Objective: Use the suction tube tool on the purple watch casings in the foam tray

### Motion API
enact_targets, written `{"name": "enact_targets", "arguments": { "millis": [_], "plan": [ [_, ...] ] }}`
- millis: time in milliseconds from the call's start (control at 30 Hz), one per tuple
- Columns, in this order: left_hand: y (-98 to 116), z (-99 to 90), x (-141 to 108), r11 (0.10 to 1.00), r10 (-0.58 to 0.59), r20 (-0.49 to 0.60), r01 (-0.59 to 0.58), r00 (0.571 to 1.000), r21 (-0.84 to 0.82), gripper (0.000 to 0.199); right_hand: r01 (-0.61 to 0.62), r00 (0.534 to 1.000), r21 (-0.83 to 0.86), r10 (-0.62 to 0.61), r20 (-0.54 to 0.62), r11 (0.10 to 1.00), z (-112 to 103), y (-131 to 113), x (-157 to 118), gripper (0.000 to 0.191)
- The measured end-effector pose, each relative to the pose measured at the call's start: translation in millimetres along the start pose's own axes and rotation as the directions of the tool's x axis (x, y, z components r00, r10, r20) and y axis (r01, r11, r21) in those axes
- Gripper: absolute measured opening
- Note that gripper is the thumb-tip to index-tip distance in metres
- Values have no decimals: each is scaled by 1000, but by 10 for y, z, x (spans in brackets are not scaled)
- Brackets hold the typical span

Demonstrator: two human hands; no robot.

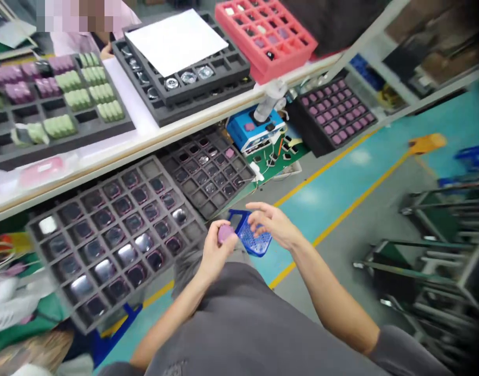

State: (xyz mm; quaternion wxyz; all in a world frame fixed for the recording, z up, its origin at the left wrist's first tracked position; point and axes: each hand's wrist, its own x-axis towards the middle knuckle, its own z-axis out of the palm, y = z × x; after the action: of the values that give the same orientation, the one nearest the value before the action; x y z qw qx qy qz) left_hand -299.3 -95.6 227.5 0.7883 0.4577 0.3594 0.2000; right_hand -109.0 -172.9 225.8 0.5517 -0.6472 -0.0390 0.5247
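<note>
Your left hand [216, 245] pinches a small pink-purple piece [225, 234] between thumb and fingers, above your lap. Your right hand [274, 225] is apart from it, fingers loosely curled, in front of a blue perforated basket [255, 241]. A gray compartment tray [120, 237] lies to the left.

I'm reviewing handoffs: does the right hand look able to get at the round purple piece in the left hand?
Probably yes. The right hand looks empty and close by, with nothing visible between it and the round purple piece, which the left hand holds.
</note>
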Motion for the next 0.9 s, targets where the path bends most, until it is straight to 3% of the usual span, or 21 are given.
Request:
{"name": "enact_targets", "arguments": {
  "millis": [67, 133, 267, 367, 467, 500, 567, 633, 700, 800, 900],
  "plan": [
    [-115, -9, 305, 993, 60, -56, -53, 997, 107, 35, 0, 973, 12, 3, -230, 1000, -269, -145, 571, 51],
    [-339, 19, 602, 979, 103, -70, -88, 992, 186, 28, -5, 934, 9, 8, -358, 1000, -545, -209, 1205, 44],
    [-978, 131, 1228, 979, 140, -102, -122, 985, 162, 23, -71, 898, 35, 79, -432, 997, -1083, -119, 2378, 46],
    [-1433, 203, 1670, 972, 228, -243, -205, 943, 117, 23, -64, 911, 68, 86, -404, 996, -1487, -32, 2893, 36],
    [-1700, 366, 2015, 944, 302, -380, -330, 874, -9, 28, -18, 967, 98, 42, -251, 995, -1880, -41, 3001, 30],
    [-1744, 459, 2106, 925, 320, -413, -376, 853, -60, 33, 40, 992, 129, -24, -126, 991, -2010, -59, 2970, 30],
    [-1787, 683, 2259, 877, 347, -474, -459, 809, -142, 47, 143, 977, 186, -169, 129, 972, -2260, -82, 2877, 32],
    [-1811, 913, 2372, 841, 339, -547, -507, 765, -189, 51, 213, 901, 224, -280, 333, 951, -2453, -52, 2814, 32],
    [-1840, 1114, 2440, 825, 295, -594, -513, 749, -237, 45, 227, 805, 266, -335, 489, 937, -2535, 51, 2815, 26],
    [-1876, 1362, 2472, 827, 245, -628, -497, 739, -262, 45, 268, 656, 280, -388, 648, 922, -2434, 261, 2877, 10],
    [-1881, 1544, 2496, 833, 290, -666, -524, 687, -178, 46, 404, 520, 291, -479, 707, 867, -2222, 374, 2927, 4]
  ]
}}
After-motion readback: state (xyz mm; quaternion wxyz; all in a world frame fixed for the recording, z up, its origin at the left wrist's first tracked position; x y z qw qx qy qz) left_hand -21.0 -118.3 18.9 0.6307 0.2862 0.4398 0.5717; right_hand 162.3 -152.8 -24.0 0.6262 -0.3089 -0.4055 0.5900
